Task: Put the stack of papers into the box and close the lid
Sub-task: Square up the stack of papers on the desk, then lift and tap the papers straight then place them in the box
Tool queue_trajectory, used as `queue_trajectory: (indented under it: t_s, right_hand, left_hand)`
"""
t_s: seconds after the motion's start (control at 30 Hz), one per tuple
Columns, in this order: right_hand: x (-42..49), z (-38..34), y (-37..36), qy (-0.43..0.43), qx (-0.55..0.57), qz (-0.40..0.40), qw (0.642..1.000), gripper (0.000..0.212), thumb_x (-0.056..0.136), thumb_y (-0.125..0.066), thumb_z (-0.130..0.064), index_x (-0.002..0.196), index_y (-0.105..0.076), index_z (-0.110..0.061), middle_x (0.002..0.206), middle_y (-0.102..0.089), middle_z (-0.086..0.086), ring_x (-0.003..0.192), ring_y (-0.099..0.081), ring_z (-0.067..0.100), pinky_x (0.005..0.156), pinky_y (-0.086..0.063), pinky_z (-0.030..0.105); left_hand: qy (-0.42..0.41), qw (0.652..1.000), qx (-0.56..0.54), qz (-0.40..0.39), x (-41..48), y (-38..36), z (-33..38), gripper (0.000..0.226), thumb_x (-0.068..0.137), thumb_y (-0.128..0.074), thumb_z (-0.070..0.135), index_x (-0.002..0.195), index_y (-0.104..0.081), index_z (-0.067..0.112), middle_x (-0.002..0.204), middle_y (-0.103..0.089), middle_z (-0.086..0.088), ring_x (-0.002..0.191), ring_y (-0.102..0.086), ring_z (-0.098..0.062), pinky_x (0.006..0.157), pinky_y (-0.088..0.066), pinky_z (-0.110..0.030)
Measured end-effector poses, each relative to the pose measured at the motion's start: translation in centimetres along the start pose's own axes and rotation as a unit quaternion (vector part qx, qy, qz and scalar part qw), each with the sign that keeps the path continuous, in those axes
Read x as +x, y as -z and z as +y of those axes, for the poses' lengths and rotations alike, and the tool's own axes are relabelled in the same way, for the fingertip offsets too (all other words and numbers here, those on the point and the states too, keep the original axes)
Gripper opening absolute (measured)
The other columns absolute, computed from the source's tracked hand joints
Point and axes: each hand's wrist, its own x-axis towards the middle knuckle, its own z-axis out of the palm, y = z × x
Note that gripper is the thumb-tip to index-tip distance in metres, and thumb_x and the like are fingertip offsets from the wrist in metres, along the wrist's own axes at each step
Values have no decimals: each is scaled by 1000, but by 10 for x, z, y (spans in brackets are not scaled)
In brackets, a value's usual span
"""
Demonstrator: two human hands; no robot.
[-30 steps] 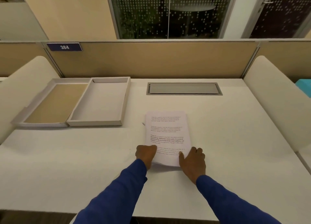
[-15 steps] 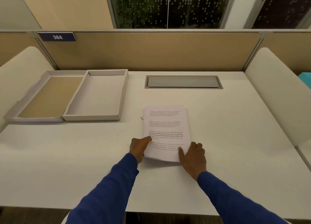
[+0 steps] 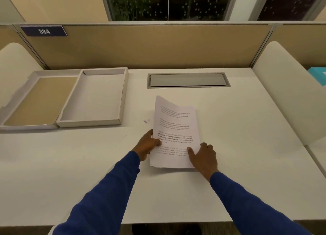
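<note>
A stack of printed white papers [image 3: 175, 127] is in the middle of the white desk, its far end curled up off the surface. My left hand [image 3: 147, 144] grips its left edge, thumb on top of the text. My right hand [image 3: 204, 155] holds the lower right corner, thumb on the page. At the back left lies a shallow grey box [image 3: 95, 100], open with nothing in it. Its lid [image 3: 37, 100], with a brown inner face, lies flat against the box's left side.
A grey cable hatch [image 3: 187, 80] is set into the desk [image 3: 247, 129] behind the papers. Beige partitions [image 3: 141, 47] close the back, and rounded white dividers [image 3: 289, 97] stand on both sides. A small dark mark [image 3: 145, 121] lies just left of the papers.
The far end of the stack has risen and curled off the desk. My left hand has slid further up the left edge. The camera has tipped downward.
</note>
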Motion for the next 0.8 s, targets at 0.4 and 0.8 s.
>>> queue_trajectory:
  t_s: [0.4, 0.8]
  right_hand:
    - [36, -11, 34, -81, 499, -198, 840, 56, 85, -74, -51, 129, -63, -18, 117, -77, 6, 104, -74, 29, 93, -59, 48]
    - [12, -55, 70, 127, 502, -109, 848, 38, 101, -57, -14, 135, -55, -29, 119, -72, 2, 107, -72, 23, 88, -62, 45]
  left_hand:
    - [-33, 986, -157, -50, -55, 16, -19, 45, 92, -59, -9, 124, -62, 21, 109, -79, -5, 89, -77, -30, 72, -64, -40]
    - [-251, 963, 12, 96, -54, 4, 6, 57, 94, -58, -5, 122, -53, 44, 117, -69, 10, 105, -69, -8, 80, -61, -23]
